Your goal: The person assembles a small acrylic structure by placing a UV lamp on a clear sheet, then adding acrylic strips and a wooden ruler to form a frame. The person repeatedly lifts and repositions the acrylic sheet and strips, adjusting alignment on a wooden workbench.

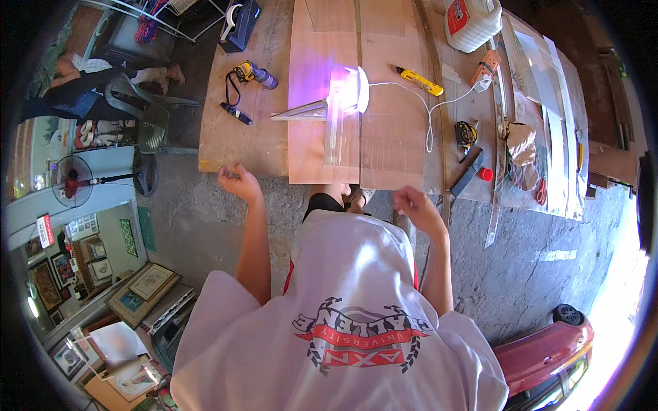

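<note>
My left hand (pixel 240 183) is raised at the front left edge of the wooden table (pixel 274 151). Its fingers are apart and hold nothing. Beyond the front edge to the right, my right hand (pixel 417 207) hovers with loosely bent fingers, nothing visible in them. Between and beyond both hands, a clear sheet (pixel 334 137) stands upright on the brown boards. A grey triangular piece (pixel 301 111) sits to the left of this sheet. Touching or just behind the sheet, a white lamp (pixel 362 89) glows bright purple; its glare hides the contact. A white cord (pixel 404 89) runs right from the lamp.
On the right are an orange power strip (pixel 486 65), yellow cutter (pixel 419 81), tape measure (pixel 466 133), black bar (pixel 467 172), red-handled scissors (pixel 541 192) and white jug (pixel 473 26). A flashlight (pixel 257 74) and tape dispenser (pixel 240 27) lie left. A person (pixel 89 89) is farther left.
</note>
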Motion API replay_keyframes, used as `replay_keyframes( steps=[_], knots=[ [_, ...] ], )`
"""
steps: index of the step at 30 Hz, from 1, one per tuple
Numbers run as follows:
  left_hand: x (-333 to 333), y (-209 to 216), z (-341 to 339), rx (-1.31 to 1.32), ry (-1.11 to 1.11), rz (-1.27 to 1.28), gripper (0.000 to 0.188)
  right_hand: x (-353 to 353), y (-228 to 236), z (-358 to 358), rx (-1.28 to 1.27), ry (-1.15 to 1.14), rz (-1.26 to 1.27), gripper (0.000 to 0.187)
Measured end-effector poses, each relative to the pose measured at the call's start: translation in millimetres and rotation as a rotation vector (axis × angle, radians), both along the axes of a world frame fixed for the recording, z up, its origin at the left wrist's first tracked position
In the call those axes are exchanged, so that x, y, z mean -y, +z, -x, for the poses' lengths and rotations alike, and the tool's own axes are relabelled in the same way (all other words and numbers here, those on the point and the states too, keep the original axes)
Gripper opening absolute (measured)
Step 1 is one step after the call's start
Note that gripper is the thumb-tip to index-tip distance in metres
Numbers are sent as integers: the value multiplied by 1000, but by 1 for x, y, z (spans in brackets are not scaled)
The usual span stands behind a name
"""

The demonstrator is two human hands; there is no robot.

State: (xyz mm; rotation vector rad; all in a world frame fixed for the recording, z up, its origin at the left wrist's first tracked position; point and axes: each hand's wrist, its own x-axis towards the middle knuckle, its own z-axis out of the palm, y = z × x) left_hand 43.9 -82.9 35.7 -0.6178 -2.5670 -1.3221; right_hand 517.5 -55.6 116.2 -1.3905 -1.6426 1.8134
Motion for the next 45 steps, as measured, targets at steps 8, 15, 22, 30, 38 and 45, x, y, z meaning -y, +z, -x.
replay_keyframes(
  steps=[8, 15, 22, 30, 38, 45],
  knots=[
    [-98, 145, -88, -44, -1068, -73, 25, -97, 65, 156, -394, -475, -104, 17],
    [-159, 164, -97, -30, -1436, 57, 29, -135, 59, 208, -253, -586, -225, 27],
    [-170, 143, -91, 53, -1495, 84, 21, -131, 69, 216, -157, -591, -202, 26],
    [-172, 136, -91, 96, -1514, -2, 13, -135, 72, 223, -159, -608, -214, 25],
    [-176, 138, -90, 91, -1524, -14, 9, -141, 73, 220, -243, -561, -121, 31],
    [-177, 139, -89, 84, -1539, -25, 9, -142, 72, 219, -240, -560, -128, 34]
  ],
)
